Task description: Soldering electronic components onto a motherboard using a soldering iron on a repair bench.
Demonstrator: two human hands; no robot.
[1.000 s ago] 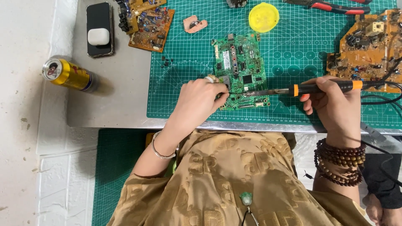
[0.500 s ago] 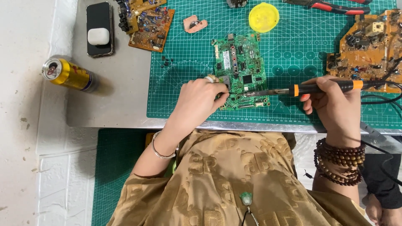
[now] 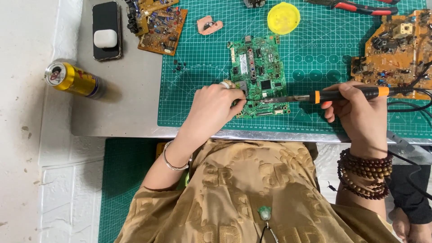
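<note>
- Hands at the front edge of the worktop (image 3: 126, 112); the left hand (image 3: 213, 110) is curled, fingertips pressing the lower left corner of the green circuit board (image 3: 258, 74); the right hand (image 3: 360, 114) is closed around the black and orange soldering iron (image 3: 335, 94), its tip touching the board's lower part
- Board lies flat on the green cutting mat (image 3: 315, 58), near the mat's front edge, between the two hands
- Orange circuit board (image 3: 396, 54) at the right edge; a second one (image 3: 157, 24) at the back left corner of the mat
- Yellow lid (image 3: 283, 18) and red-handled pliers (image 3: 360, 6) along the back edge
- Phone (image 3: 107, 29) with a white earbud case (image 3: 105, 38) on it, back left; yellow can (image 3: 74, 80) lying beyond the left edge
</note>
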